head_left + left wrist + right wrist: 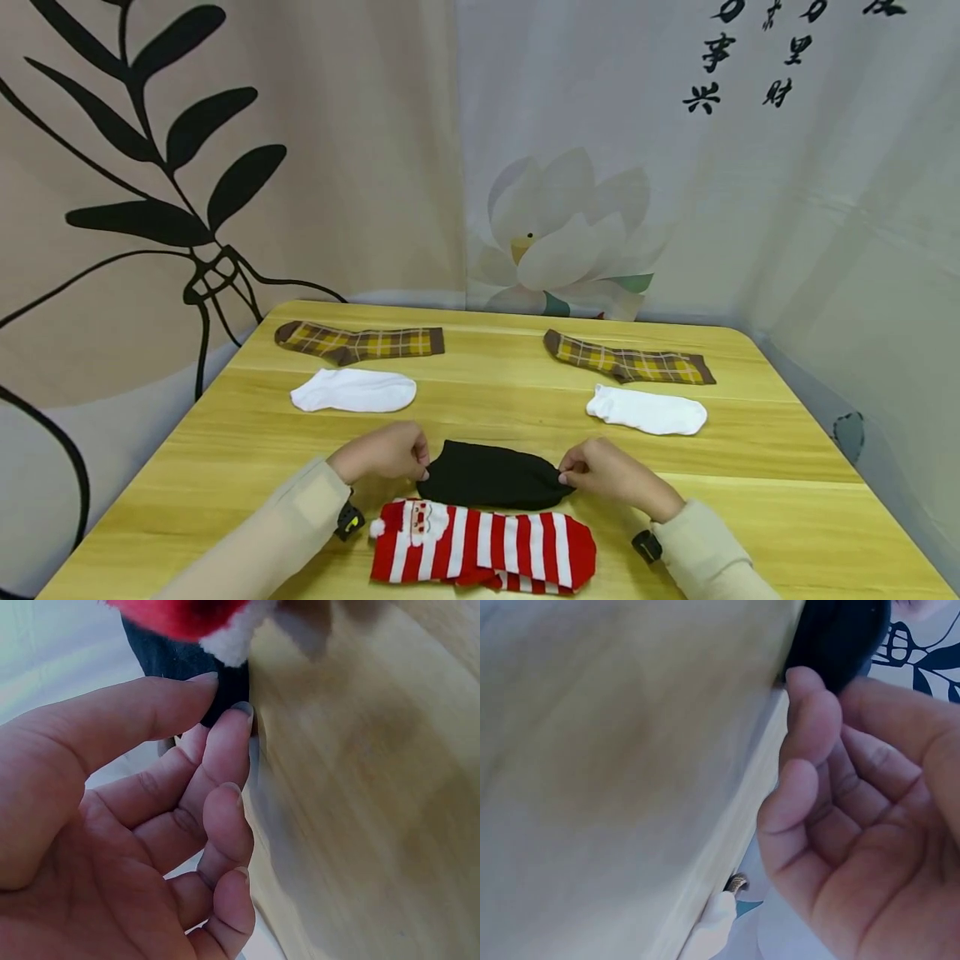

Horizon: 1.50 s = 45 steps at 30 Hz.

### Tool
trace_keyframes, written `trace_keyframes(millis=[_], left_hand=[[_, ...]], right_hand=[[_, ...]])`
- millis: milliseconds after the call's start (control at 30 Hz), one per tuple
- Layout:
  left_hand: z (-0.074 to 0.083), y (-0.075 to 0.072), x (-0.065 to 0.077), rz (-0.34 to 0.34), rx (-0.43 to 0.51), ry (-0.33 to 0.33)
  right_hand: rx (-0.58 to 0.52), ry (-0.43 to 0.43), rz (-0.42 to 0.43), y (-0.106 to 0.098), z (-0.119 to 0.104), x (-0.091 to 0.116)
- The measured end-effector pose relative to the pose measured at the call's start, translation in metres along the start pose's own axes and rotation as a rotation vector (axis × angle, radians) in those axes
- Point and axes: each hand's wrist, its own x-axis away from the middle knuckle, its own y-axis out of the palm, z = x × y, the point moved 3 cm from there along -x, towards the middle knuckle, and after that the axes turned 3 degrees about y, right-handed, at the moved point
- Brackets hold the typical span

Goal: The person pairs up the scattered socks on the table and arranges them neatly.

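Observation:
A black sock (491, 477) lies stretched sideways between the two hands near the middle of the table. My left hand (390, 454) pinches its left end between thumb and index finger, which the left wrist view shows close up on the dark cloth (169, 656). At the toe on the other side, my right hand (611, 473) pinches the sock with thumb and fingertips; its remaining fingers curl loosely in the right wrist view. Just in front of the black sock lies a red-and-white striped sock (517, 542) with a Santa face and a white pompom, partly doubled over another striped layer.
Farther back lie two white ankle socks, one on the left (352, 391) and one on the right (647, 410). Behind them are two brown-and-yellow plaid socks, left (367, 342) and right (628, 358). The wooden table (480, 417) ends at a printed curtain (375, 167).

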Motion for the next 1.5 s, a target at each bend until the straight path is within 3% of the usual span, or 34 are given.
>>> trace_keyframes(millis=[300,500,867,1167,1333,1500], left_hand=[[-0.006,0.002,0.001,0.004,0.034,0.034],[-0.015,-0.008,0.01,0.048,0.04,0.079],[-0.039,-0.052,0.044,0.308,-0.022,-0.002],[-0.063,-0.076,0.069,0.524,-0.06,-0.074],[-0.073,-0.086,0.081,0.609,-0.053,-0.101],[-0.085,-0.096,0.084,0.644,-0.022,-0.112]], right_hand=[[0.036,0.011,-0.01,-0.007,-0.003,-0.001],[0.065,-0.004,0.037,-0.02,-0.012,-0.009],[0.091,-0.054,0.128,-0.035,-0.042,-0.04],[0.08,-0.099,0.182,-0.037,-0.067,-0.064],[0.075,-0.105,0.178,-0.034,-0.078,-0.079],[0.042,-0.101,0.159,-0.03,-0.091,-0.095]])
